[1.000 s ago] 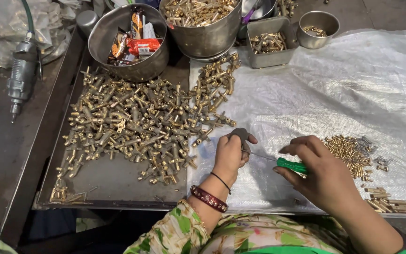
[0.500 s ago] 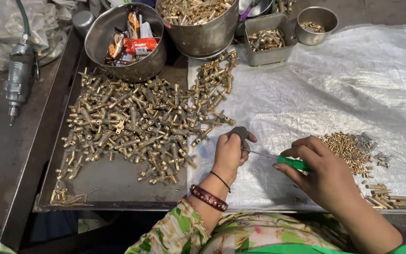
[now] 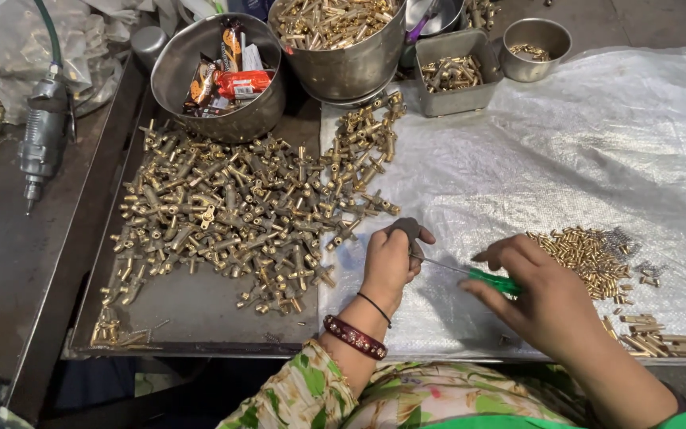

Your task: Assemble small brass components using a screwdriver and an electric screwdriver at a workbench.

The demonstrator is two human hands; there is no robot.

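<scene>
R hand point(image 3: 545, 298) w/ green screwdriver point(image 3: 490, 279) edged slightly closer to L hand point(image 3: 391, 258); camera dipped.

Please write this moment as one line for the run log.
left hand: grips small grey part | right hand: holds green-handled screwdriver, tip at the part | brass fittings pile at left | white sheet underneath

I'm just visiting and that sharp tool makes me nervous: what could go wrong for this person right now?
The screwdriver in the right hand points straight at the left hand gripping a small grey part; a slip could jab the fingers. The heap of brass fittings lies close beside the left hand, so a jerk might scatter pieces. The small brass pins near the right hand could get knocked off too.
</scene>
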